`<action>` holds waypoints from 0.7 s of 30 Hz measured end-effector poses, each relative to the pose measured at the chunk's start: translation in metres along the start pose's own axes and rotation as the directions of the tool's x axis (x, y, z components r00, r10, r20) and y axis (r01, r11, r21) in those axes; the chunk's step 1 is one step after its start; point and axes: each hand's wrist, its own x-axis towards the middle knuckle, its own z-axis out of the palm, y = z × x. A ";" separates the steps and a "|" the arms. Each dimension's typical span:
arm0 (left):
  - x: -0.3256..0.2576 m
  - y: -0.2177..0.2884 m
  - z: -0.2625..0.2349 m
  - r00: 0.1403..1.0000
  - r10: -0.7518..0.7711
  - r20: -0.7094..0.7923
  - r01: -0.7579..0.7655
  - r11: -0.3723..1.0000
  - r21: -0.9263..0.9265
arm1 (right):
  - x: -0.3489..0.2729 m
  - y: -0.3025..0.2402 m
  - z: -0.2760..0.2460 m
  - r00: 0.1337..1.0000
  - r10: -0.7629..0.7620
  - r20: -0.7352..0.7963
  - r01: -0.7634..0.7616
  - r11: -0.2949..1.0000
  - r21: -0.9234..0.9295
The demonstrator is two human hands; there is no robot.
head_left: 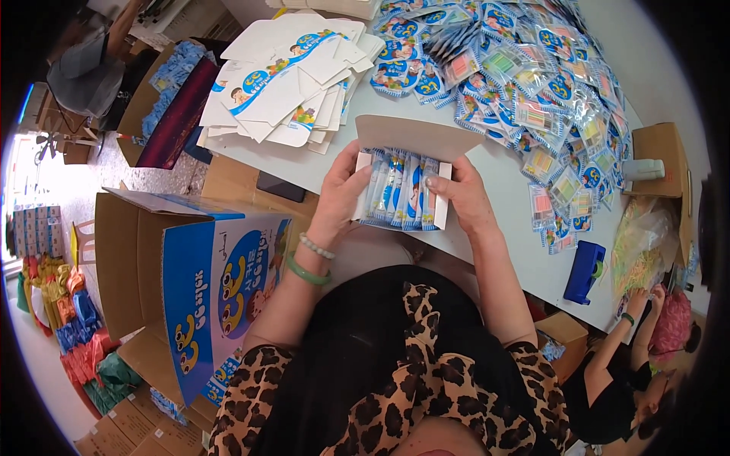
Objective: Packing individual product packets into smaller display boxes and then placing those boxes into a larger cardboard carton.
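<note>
Between my two hands is a small white carton (441, 210) with its lid flap (420, 131) standing up at the far side. Several blue-and-white sachets (396, 190) stand packed side by side inside it. My left hand (344, 186) grips the carton's left wall, thumb over the rim. My right hand (465, 194) holds the right wall, its thumb resting by the sachets at that end. The carton is held at the near edge of the white table (304, 163), tilted so that its open top faces me.
A heap of flat sachets (532, 106) covers the table's far right. Flattened cartons (289, 80) are stacked at the far left. A blue tape dispenser (584, 272) sits at the right edge. A large open cardboard box (141, 266) stands left. A co-worker (608, 380) works at lower right.
</note>
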 end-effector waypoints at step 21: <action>-0.043 0.079 0.001 0.829 -0.143 0.541 -0.552 -0.054 0.832 | 0.018 0.011 -0.029 0.839 -0.429 0.335 0.536 0.547 -0.643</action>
